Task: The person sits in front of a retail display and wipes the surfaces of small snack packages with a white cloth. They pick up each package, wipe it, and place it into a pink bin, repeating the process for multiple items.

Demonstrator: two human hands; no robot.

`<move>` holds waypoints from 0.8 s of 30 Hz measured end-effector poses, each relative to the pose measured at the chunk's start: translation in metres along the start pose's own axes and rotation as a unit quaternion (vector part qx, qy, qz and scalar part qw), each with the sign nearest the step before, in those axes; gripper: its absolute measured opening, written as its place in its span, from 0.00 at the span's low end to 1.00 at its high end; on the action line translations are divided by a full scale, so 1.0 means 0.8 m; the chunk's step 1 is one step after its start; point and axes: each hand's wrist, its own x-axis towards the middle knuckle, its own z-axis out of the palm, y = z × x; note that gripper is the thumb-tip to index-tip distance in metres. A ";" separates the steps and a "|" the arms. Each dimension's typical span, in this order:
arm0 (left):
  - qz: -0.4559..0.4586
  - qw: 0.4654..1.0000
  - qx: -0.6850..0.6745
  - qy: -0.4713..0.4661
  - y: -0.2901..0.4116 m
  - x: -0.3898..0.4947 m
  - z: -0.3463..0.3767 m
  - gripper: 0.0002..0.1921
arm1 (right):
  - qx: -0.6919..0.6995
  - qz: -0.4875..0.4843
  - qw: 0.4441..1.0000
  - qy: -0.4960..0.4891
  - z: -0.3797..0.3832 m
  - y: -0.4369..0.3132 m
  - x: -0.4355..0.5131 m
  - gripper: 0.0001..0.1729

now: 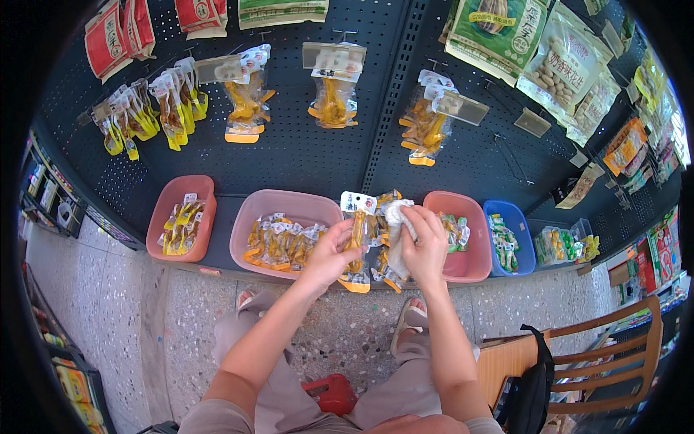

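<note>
My left hand (332, 250) grips a clear vacuum pack of a brownish-yellow snack (356, 238), which looks like a chicken foot, with a white header and an orange lower edge. A crumpled white cloth (398, 238) is bunched in my right hand (425, 241), close beside the pack. Behind and below the cloth, more packs of the same kind (384, 267) lie on the shelf base, partly hidden. To the left, a pink plastic tub (240, 230) holds several similar packs. Just right of my right hand stands another pink tub (476, 255) with green-and-white packets inside.
A dark pegboard (303, 157) rises behind, with hooks of hanging snack packs (333, 103). Farther out are a salmon tub (154, 233), a blue basket (521, 233) and a clear box (564, 244). A wooden chair (509, 363) stands at right; a red plastic object (332, 395) lies between my legs.
</note>
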 end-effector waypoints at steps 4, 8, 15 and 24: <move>0.028 0.999 -0.023 0.020 0.002 0.001 -0.001 0.33 | 0.055 -0.055 0.997 -0.020 0.004 -0.018 -0.003 0.22; 0.030 0.998 -0.025 0.041 0.006 -0.001 0.001 0.35 | 0.107 -0.079 0.988 -0.074 0.007 -0.032 -0.008 0.22; 0.031 0.999 -0.010 0.034 0.014 -0.007 0.002 0.36 | 0.132 -0.065 0.983 -0.113 0.011 -0.037 -0.008 0.22; 0.028 0.999 -0.042 0.014 0.009 -0.005 0.000 0.34 | 0.087 -0.048 0.992 -0.078 0.018 -0.034 -0.005 0.23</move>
